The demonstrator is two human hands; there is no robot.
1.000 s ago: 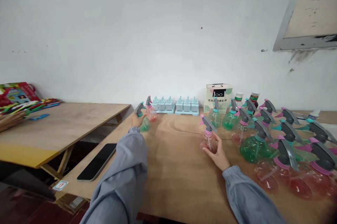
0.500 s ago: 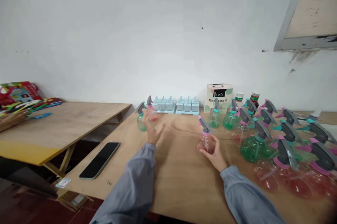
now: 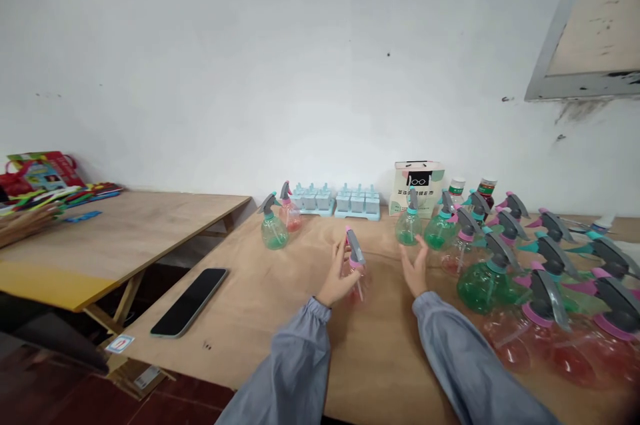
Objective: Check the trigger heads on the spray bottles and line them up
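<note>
My left hand (image 3: 336,280) is closed round a pink spray bottle (image 3: 356,273) with a grey trigger head, standing on the wooden table (image 3: 300,318) in front of me. Just right of that bottle, my right hand (image 3: 415,269) is off it, fingers stretched out and holding nothing. It hovers near a green spray bottle (image 3: 409,224) at the edge of a crowd of several green and pink spray bottles (image 3: 530,278). Farther left, a green bottle (image 3: 273,230) and a pink bottle (image 3: 289,212) stand by themselves.
Two pale blue ice-pop moulds (image 3: 335,201), a small printed box (image 3: 419,180) and two capped jars (image 3: 473,189) line the wall. A black phone (image 3: 189,302) lies near the table's left edge. A second table (image 3: 110,238) at left carries colourful items (image 3: 45,188).
My left hand left the green bottle at far left and came right to take the pink bottle. My right hand slid that bottle leftward, then let go and opened.
</note>
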